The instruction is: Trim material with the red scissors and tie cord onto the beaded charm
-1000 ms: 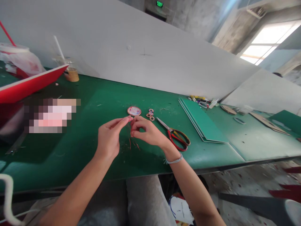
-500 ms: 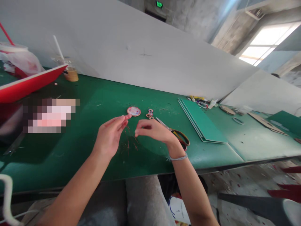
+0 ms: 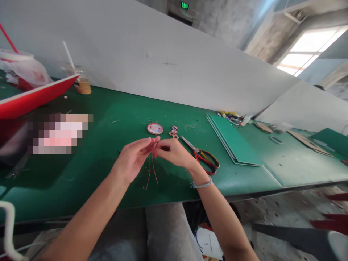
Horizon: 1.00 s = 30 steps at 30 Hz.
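Note:
My left hand (image 3: 133, 159) and my right hand (image 3: 174, 152) meet fingertip to fingertip above the green table (image 3: 108, 119). Together they pinch thin red strands (image 3: 152, 170) that hang down toward the table. Just beyond the fingers lie a small round spool (image 3: 155, 128) and a little cluster of pink beads (image 3: 174, 132). Red-handled scissors (image 3: 202, 156) lie beside my right wrist, which wears a pale blue bracelet (image 3: 201, 185).
A stack of green mats (image 3: 233, 139) lies to the right, with small tools and a glue bottle (image 3: 246, 119) behind it. A red tray (image 3: 32, 99), a bagged cup and a small jar (image 3: 83, 86) stand at the far left. A white wall panel backs the table.
My hands, together at first, drew apart half a second ago and have come back together. The red strands now hang longer below the fingertips.

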Each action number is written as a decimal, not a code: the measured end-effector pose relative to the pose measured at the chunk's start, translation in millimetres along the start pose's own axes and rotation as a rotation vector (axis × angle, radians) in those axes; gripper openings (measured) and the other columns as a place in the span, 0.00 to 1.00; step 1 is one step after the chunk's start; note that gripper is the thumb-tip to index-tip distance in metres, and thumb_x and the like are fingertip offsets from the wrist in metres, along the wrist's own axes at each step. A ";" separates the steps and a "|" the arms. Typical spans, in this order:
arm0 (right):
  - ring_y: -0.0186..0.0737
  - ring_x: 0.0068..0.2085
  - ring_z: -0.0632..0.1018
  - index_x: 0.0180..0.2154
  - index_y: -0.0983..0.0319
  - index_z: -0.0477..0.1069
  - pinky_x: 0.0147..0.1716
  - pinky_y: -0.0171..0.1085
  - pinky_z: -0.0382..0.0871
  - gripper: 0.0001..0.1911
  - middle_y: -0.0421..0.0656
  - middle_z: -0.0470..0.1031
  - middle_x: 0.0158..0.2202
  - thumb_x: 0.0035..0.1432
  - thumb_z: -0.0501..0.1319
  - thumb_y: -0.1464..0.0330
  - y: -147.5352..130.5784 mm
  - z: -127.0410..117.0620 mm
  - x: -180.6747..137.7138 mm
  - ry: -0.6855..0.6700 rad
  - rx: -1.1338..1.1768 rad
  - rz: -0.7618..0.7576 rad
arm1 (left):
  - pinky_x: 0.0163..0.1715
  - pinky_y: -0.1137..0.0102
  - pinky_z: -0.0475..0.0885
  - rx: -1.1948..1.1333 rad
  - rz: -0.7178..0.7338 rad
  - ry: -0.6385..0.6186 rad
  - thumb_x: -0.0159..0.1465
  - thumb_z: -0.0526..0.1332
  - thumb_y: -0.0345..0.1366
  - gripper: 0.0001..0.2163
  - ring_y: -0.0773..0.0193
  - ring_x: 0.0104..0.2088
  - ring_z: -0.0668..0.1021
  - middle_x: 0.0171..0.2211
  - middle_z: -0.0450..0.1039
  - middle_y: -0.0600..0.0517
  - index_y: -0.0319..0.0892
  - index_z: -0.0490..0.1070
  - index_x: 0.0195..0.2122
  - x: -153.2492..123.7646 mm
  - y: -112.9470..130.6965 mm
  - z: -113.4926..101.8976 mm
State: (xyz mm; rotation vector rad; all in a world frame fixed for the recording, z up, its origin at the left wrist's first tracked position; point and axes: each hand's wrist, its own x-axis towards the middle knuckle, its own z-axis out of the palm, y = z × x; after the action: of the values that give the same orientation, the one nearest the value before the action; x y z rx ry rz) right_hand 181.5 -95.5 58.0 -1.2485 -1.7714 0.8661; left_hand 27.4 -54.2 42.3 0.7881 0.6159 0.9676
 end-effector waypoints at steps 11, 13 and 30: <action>0.28 0.22 0.61 0.21 0.64 0.67 0.25 0.32 0.54 0.13 0.34 0.62 0.18 0.57 0.58 0.71 -13.2 1.0 -1.5 -0.083 -0.064 0.082 | 0.53 0.69 0.72 -0.187 0.070 0.127 0.55 0.67 0.30 0.01 0.65 0.42 0.81 0.33 0.82 0.51 0.41 0.78 0.27 2.2 4.5 1.1; 0.28 0.22 0.61 0.21 0.64 0.67 0.24 0.32 0.54 0.13 0.34 0.62 0.18 0.57 0.58 0.71 -13.2 -0.6 -2.1 -0.114 -0.075 0.092 | 0.54 0.68 0.72 -0.220 0.074 0.133 0.57 0.65 0.29 0.03 0.64 0.45 0.81 0.33 0.82 0.52 0.41 0.77 0.27 2.4 6.1 1.3; 0.28 0.20 0.65 0.28 0.65 0.74 0.23 0.31 0.58 0.23 0.34 0.61 0.17 0.63 0.56 0.54 -8.4 -29.8 -10.2 -0.112 0.104 0.166 | 0.54 0.64 0.72 -0.282 -0.023 0.038 0.62 0.60 0.28 0.08 0.61 0.51 0.78 0.34 0.82 0.51 0.41 0.77 0.28 -0.7 12.2 -0.2</action>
State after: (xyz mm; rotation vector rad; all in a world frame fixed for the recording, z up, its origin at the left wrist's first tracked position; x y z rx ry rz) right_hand 206.4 -104.9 76.8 -1.3145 -1.7033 1.1287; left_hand 21.1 -50.6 52.0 0.5122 0.5063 1.0235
